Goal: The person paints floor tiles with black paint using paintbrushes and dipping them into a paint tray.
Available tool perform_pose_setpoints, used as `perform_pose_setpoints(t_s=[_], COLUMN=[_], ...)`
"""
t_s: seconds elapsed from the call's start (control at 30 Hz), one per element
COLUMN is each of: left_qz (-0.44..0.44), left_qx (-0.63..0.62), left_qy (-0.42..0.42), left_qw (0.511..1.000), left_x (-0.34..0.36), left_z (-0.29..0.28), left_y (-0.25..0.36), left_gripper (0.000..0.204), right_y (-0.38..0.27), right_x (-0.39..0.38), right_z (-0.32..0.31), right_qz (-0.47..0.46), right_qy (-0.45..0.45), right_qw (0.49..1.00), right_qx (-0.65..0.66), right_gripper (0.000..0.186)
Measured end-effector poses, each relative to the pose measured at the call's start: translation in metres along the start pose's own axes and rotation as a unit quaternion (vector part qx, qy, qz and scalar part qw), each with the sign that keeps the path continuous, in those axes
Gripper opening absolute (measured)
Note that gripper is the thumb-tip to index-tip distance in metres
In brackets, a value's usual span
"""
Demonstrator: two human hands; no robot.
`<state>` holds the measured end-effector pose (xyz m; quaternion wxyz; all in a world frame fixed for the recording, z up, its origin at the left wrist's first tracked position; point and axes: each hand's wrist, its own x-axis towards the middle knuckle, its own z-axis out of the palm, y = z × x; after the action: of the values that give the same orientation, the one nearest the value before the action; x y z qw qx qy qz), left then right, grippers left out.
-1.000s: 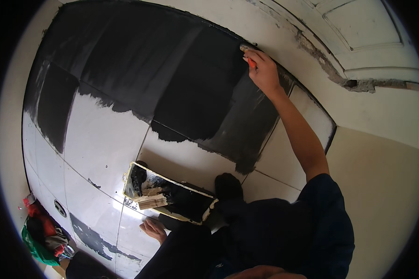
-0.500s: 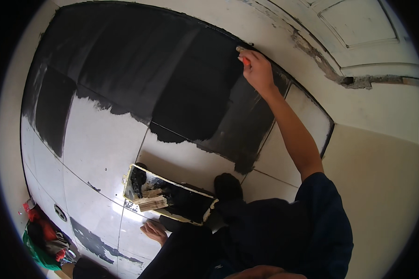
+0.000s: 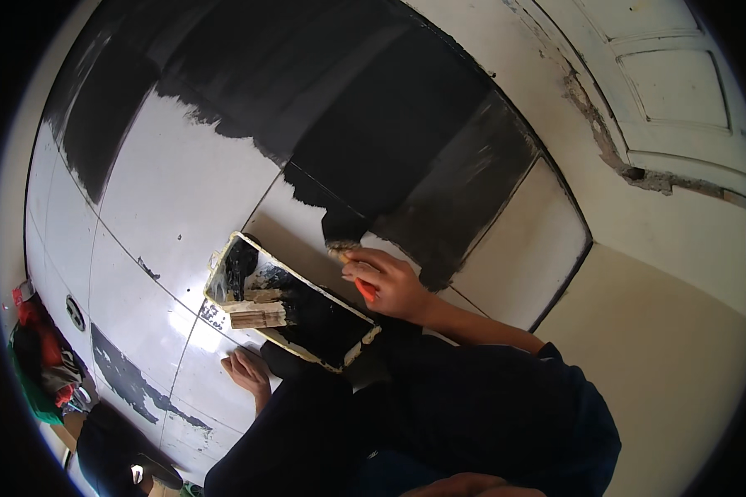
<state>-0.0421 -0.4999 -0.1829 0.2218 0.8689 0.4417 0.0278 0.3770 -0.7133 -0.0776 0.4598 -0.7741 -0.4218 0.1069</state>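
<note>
My right hand point(image 3: 389, 286) is closed around a paintbrush point(image 3: 344, 248) with a red handle and pale bristles. The bristles are at the ragged lower edge of the black coating point(image 3: 389, 124) on the white tiles point(image 3: 199, 166). Just below and left of the brush stands a rectangular trough point(image 3: 365, 335) with a crusted pale rim and black paint inside. Across its left end lie wooden pieces point(image 3: 259, 315) smeared with black. My left hand point(image 3: 247, 371) rests on the tiles beside the trough, holding nothing, its fingers stretched out loosely.
A pale panelled door point(image 3: 675, 87) and a broken strip of wall point(image 3: 588, 108) are at the upper right. At the lower left lie a red and green bundle point(image 3: 41, 348) and a round drain point(image 3: 75, 313). Dark clothing point(image 3: 120, 447) shows there too; whose it is, I cannot tell.
My right hand has drawn the brush from the far edge of the coating down toward the trough. The view has shifted. My left hand stays on the tiles.
</note>
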Motion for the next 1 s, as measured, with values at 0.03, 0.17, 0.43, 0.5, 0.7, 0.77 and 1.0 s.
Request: perform_pose_setpoints(t_s=[0.03,0.17,0.43,0.5,0.7,0.77,1.0], left_qz=[0.016,0.004,0.04,-0.01,-0.088,-0.06,-0.03], left_qx=[-0.016,-0.03,-0.053,-0.077,-0.084,-0.081,-0.13], left_qy=[0.032,0.054,0.101,0.079,0.08,0.074,0.056], left_qw=[0.999,0.998,0.993,0.994,0.989,0.992,0.99], left_x=[0.001,-0.007,-0.001,0.001,-0.002,-0.001,0.017], left_z=[0.0,-0.008,-0.011,-0.012,-0.007,-0.005,0.012], left_y=[0.005,0.008,0.024,0.029,0.033,0.033,0.04], left_gripper=[0.04,0.04,0.039,0.04,0.041,0.041,0.044], right_y=[-0.001,-0.003,0.038,0.016,0.001,0.025,0.131], right_x=[0.0,0.032,0.02,-0.004,0.012,0.022,0.055], right_z=[-0.001,-0.038,-0.056,-0.036,-0.075,-0.108,-0.204], right_qz=[-0.001,0.037,0.028,0.043,0.115,0.119,0.059], right_qy=[-0.002,0.106,0.069,0.023,0.15,0.187,0.243], right_qw=[1.0,0.991,0.989,0.996,0.982,0.971,0.938], right_qx=[0.001,0.068,-0.131,-0.078,0.01,-0.085,-0.241], right_gripper=[0.029,0.031,0.025,0.025,0.016,0.016,0.016])
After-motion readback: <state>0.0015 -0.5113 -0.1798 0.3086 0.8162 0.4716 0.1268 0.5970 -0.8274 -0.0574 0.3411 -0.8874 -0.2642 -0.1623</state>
